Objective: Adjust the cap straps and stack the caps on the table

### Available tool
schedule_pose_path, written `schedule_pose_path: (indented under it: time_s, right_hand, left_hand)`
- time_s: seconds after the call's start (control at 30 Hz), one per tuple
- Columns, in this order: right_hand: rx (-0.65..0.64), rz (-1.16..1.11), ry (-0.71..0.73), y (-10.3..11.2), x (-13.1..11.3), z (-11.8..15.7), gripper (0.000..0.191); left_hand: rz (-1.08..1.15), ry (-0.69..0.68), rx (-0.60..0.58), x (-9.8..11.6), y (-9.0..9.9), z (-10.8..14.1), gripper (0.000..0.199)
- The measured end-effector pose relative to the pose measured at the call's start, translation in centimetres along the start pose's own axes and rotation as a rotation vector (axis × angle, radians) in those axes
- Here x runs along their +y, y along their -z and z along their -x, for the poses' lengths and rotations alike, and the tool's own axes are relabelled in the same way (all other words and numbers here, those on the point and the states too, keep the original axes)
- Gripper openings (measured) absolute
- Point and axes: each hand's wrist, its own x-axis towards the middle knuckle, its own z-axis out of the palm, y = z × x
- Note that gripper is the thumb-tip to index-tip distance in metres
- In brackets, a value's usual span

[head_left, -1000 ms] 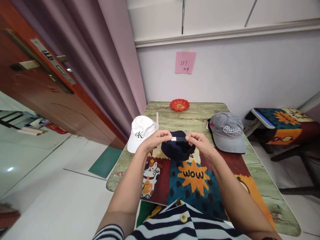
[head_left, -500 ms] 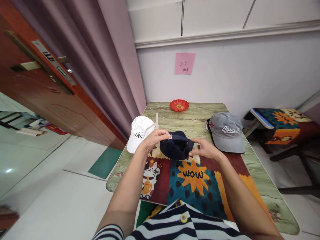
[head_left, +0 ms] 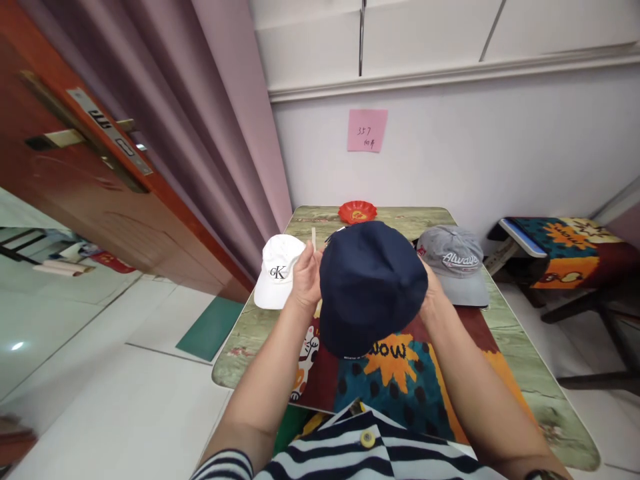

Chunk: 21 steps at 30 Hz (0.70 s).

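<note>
1. Now both hands are gripping one navy baseball cap (head_left: 373, 287), holding it up in front of the torso, above the mat and between two other caps.
2. Change: half a second ago the cap was sitting lower, its opening and back strap facing the wearer; now it is standing higher, the closed crown is facing the wearer and the strap is no longer showing.
3. Meaning (judgement): handling of the strap is apparently giving way to turning the cap over.
4. Left hand (head_left: 307, 277): clamping the cap's left edge, thumb pointing up, other fingers partly hidden.
5. Right hand (head_left: 431, 290): holding the right edge; its fingertips are hiding behind the fabric, so their exact placing cannot be told.
6. Caps, counted: three. One navy is being held; one white "CK"-style cap (head_left: 280, 263) is lying at left, one gray "Always" cap (head_left: 457, 267) at right.
7. Others: one red scalloped dish (head_left: 357, 212) is resting at the far edge of one wood-grain table (head_left: 240, 353); one patterned mat (head_left: 350, 387) is covering its near part; one pink note (head_left: 367, 131) is hanging on the wall.
</note>
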Motion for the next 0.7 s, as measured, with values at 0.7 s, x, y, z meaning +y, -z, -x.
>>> schedule_pose_path:
  time_s: [0.7]
  right_hand:
    - [-0.005,-0.348,-0.337,0.2,9.0,8.2,0.024]
  left_hand:
    - [0.161,-0.158,0.253,-5.4,3.5,-1.2,0.073]
